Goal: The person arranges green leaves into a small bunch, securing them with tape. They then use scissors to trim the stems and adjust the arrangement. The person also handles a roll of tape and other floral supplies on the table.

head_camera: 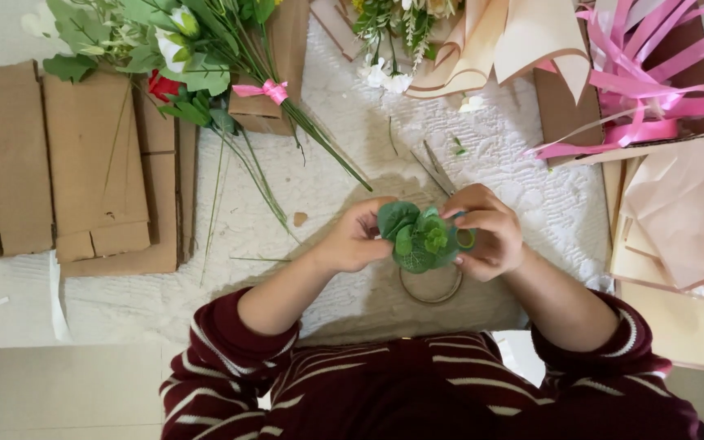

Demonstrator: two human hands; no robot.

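Note:
My left hand [358, 236] and my right hand [485, 232] hold a small bunch of round green leaves [419, 236] between them, above a white quilted cloth [344, 122]. The left fingers pinch the leaves' left side. My right hand grips the right side and also holds a roll of green tape [466, 238], partly hidden by the fingers. A thin wooden ring [431, 289] lies on the cloth just below the leaves.
Flattened cardboard boxes [75, 163] lie at left. A flower bunch with a pink bow [261, 90] lies at top left, more flowers [389, 33] and beige wrapping paper [490, 49] at top, pink ribbons [653, 73] on a box at top right, paper sheets [686, 212] at right.

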